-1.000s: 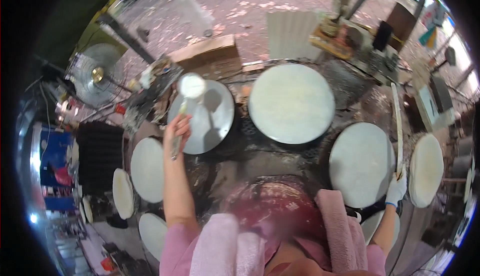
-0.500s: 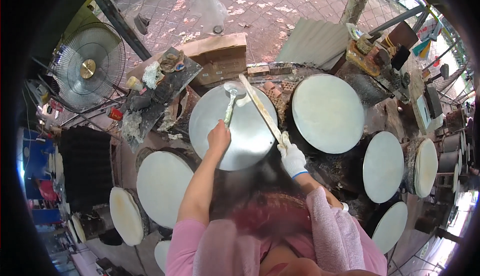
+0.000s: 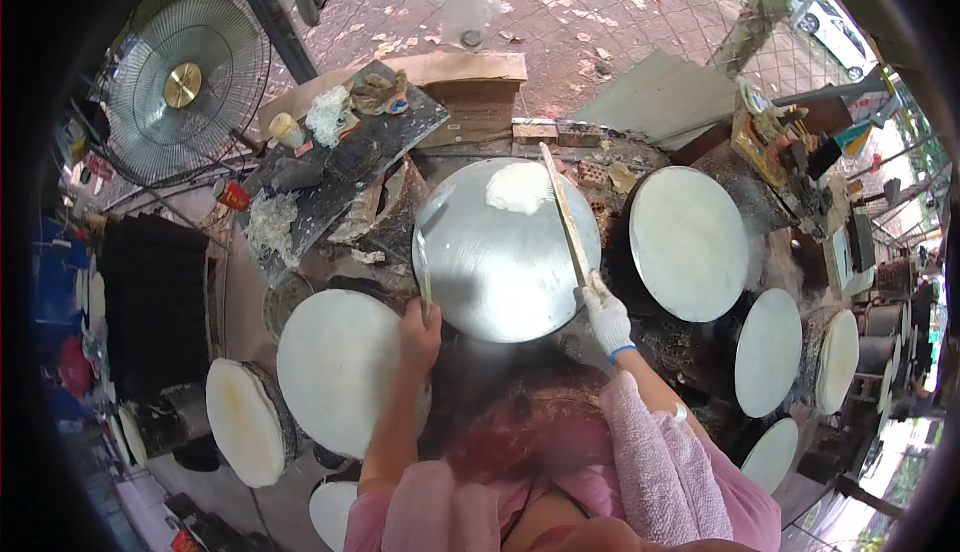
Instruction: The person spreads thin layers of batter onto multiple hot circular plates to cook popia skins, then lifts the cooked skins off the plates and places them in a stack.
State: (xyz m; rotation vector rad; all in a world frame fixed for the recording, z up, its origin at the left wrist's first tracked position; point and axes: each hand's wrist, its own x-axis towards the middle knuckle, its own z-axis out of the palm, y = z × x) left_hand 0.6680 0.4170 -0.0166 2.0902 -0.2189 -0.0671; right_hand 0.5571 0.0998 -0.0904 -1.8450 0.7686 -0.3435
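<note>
Straight ahead of me is a round metal griddle (image 3: 480, 272) with a shiny bare top. A pool of white batter (image 3: 522, 188) lies near its far edge. My left hand (image 3: 420, 334), bare, is closed round the handle of a ladle (image 3: 424, 270), which stands over the griddle's left edge; its bowl is hard to make out. In a white glove, my right hand (image 3: 606, 318) grips the near end of a long flat wooden stick (image 3: 568, 217). The stick slants over the griddle's right side, its far end beside the batter.
Round griddles bearing pale sheets stand on both sides, one at the left (image 3: 335, 372) and one at the right (image 3: 690, 242). A cluttered dark board (image 3: 350, 162), a cardboard box (image 3: 470, 112) and a large fan (image 3: 180, 87) are beyond. Wire fence closes the far side.
The ladle has moved from the griddle's far side back to its left edge with my left hand. White batter now lies where the ladle was. The stick stands steeper. The view has shifted.
</note>
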